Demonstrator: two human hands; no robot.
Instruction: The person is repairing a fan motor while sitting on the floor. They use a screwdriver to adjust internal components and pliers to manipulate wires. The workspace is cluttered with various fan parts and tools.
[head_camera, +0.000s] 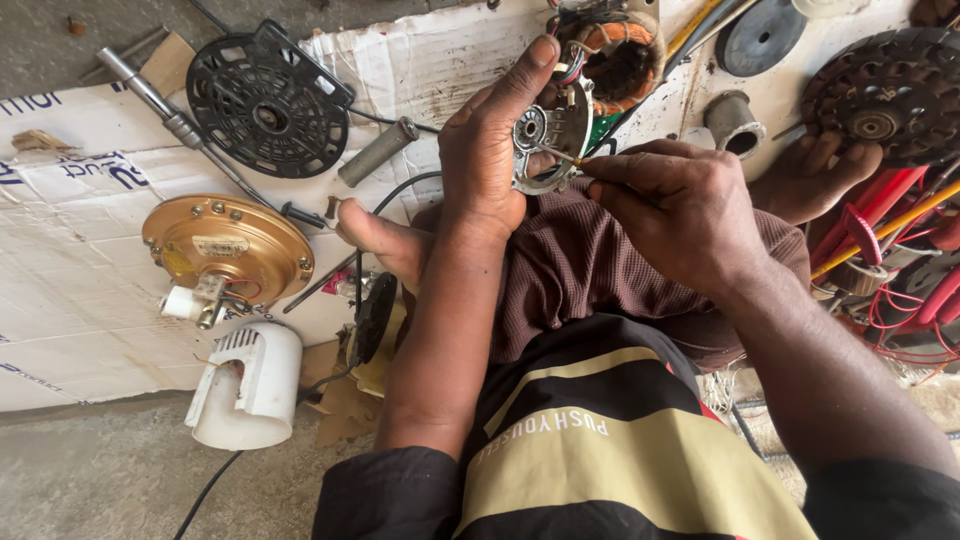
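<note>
- A silver motor plate (545, 140) is held up above the person's lap, near the middle of the view, with a bearing hub on its face and coloured wires running from its top edge.
- The left hand (490, 150) grips the plate from the left, the index finger stretched up along its upper edge and the other fingers closed behind it.
- The right hand (680, 205) is pinched shut on a thin tool (560, 155), whose tip touches the plate's face near the hub.
- Just behind the plate stands a copper winding (620, 60) with orange tape around it.
- A grey tube (733, 122) lies to the right of the winding, and a dark round fan grille (885, 95) lies further right.
- Red and yellow wires (900, 260) pile up at the right edge.
- To the left, on white sacking (70, 280), a black ribbed disc (265, 100) lies near the top, with a grey cylinder (378, 152) beside it.
- A gold motor cover (225, 245) sits below the disc, and a white plastic housing (248, 385) lies below that, on the sacking's edge.
- A metal rod (160, 105) lies slanted at the upper left.
- The person's bare foot (385, 240) rests on the sacking beside the left forearm.
</note>
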